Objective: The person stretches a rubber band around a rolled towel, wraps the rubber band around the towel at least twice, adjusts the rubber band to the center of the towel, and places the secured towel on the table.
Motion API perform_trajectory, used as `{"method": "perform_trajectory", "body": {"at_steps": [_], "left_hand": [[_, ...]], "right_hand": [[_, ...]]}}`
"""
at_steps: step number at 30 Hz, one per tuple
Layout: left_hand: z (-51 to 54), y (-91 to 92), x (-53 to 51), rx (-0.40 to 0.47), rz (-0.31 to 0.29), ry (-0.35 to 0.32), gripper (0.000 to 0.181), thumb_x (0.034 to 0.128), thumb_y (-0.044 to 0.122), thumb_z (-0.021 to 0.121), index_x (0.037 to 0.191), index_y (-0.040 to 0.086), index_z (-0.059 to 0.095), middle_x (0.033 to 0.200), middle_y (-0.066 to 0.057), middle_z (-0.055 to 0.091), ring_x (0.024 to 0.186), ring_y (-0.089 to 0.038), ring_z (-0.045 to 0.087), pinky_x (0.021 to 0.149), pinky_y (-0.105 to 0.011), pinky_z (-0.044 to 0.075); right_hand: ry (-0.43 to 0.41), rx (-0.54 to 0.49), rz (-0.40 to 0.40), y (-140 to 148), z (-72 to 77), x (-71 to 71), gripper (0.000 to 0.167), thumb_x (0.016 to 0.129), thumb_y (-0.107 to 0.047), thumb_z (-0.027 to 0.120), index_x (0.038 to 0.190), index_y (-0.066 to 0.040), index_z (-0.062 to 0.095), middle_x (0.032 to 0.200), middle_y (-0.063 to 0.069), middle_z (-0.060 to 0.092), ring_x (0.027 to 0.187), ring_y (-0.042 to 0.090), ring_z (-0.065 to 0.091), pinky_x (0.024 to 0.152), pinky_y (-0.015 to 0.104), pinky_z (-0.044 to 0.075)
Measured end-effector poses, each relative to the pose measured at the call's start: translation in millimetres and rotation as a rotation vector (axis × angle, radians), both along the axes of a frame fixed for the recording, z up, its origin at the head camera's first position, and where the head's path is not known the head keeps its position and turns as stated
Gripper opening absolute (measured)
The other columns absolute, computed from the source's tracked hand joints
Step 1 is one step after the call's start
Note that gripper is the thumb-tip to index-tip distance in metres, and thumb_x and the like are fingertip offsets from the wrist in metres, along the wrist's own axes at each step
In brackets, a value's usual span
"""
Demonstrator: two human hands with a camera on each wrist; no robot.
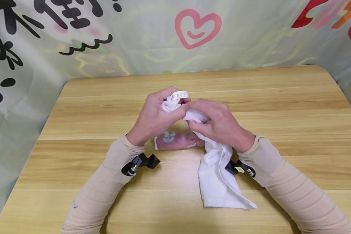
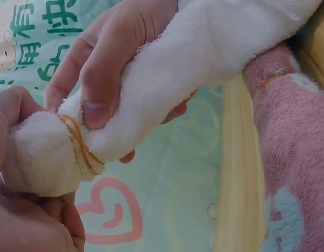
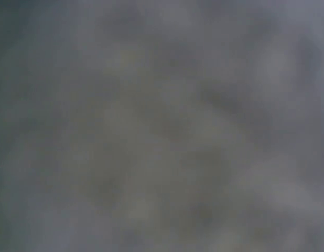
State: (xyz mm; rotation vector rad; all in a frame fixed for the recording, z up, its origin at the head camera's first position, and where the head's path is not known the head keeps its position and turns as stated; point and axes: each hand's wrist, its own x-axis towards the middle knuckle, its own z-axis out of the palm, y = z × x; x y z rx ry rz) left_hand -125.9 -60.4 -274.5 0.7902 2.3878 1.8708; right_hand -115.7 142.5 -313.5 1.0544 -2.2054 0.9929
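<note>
A white towel [image 1: 217, 175], gathered at its upper end, stretches between both hands above the table. My left hand [image 1: 158, 112] holds that bunched end, where a printed white label [image 1: 180, 94] sticks up. Beside it, my right hand [image 1: 220, 123] grips the towel lower down, thumb pressed on the cloth in the left wrist view. Orange-brown rubber band loops [image 2: 81, 144] circle the towel between the hands. The loose end hangs down toward me. Behind it lies a pink towel [image 1: 175, 140] with a pale pattern, cinched near one end by an orange band. Blur fills the right wrist view.
The wooden table [image 1: 90, 107] extends around the hands, its far edge near a printed fabric backdrop [image 1: 152, 42]. Small black cameras sit on both wrists, and the towel hangs close beside the right wrist camera [image 1: 240, 167].
</note>
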Motion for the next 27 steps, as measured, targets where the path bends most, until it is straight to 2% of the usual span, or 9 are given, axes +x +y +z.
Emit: {"method": "perform_trajectory", "body": {"at_steps": [6, 10, 18, 24, 27], "left_hand": [[0.1, 1.1, 0.1, 0.067, 0.008, -0.011, 0.013, 0.0887, 0.002, 0.07, 0.102, 0.002, 0.07, 0.097, -0.011, 0.07, 0.079, -0.018, 0.063, 0.068, -0.025, 0.054], [0.7, 0.5, -0.3, 0.085, 0.019, 0.001, 0.014, 0.0901, 0.002, 0.071, 0.104, 0.001, 0.068, 0.103, -0.013, 0.069, 0.079, -0.018, 0.062, 0.066, -0.024, 0.053], [0.5, 0.7, -1.7, 0.108, 0.045, 0.026, 0.016, 0.0901, 0.004, 0.073, 0.104, 0.0, 0.068, 0.102, -0.015, 0.069, 0.075, -0.017, 0.063, 0.065, -0.025, 0.053], [1.9, -0.3, -1.4, 0.164, 0.047, 0.022, 0.026, 0.0902, 0.004, 0.073, 0.114, -0.002, 0.064, 0.102, -0.009, 0.065, 0.077, -0.015, 0.06, 0.065, -0.023, 0.052], [2.5, -0.2, -1.8, 0.21, 0.036, -0.005, 0.039, 0.0905, 0.005, 0.071, 0.126, -0.002, 0.056, 0.108, -0.008, 0.063, 0.085, -0.014, 0.061, 0.072, -0.022, 0.054]], "right_hand": [[-0.006, -0.02, -0.013, 0.6, -1.2, -0.4, 0.029, 0.083, -0.004, 0.073, 0.112, -0.004, 0.073, 0.101, 0.012, 0.078, 0.078, 0.018, 0.067, 0.064, 0.032, 0.056], [-0.017, -0.04, -0.026, 0.1, -1.2, -0.1, 0.029, 0.084, -0.004, 0.073, 0.112, -0.003, 0.073, 0.105, 0.013, 0.079, 0.083, 0.019, 0.071, 0.067, 0.032, 0.057], [-0.027, -0.096, -0.053, -1.1, -2.3, 0.1, 0.027, 0.085, -0.006, 0.073, 0.111, -0.004, 0.071, 0.105, 0.011, 0.078, 0.083, 0.016, 0.07, 0.071, 0.021, 0.054], [-0.113, -0.166, -0.052, -3.3, -2.8, 1.8, 0.027, 0.086, -0.006, 0.074, 0.112, -0.001, 0.069, 0.108, 0.011, 0.078, 0.084, 0.011, 0.069, 0.075, 0.013, 0.05], [-0.179, -0.201, -0.056, -4.4, -1.8, 3.4, 0.027, 0.087, -0.004, 0.074, 0.113, 0.001, 0.067, 0.104, 0.012, 0.077, 0.078, 0.005, 0.063, 0.07, 0.012, 0.049]]}}
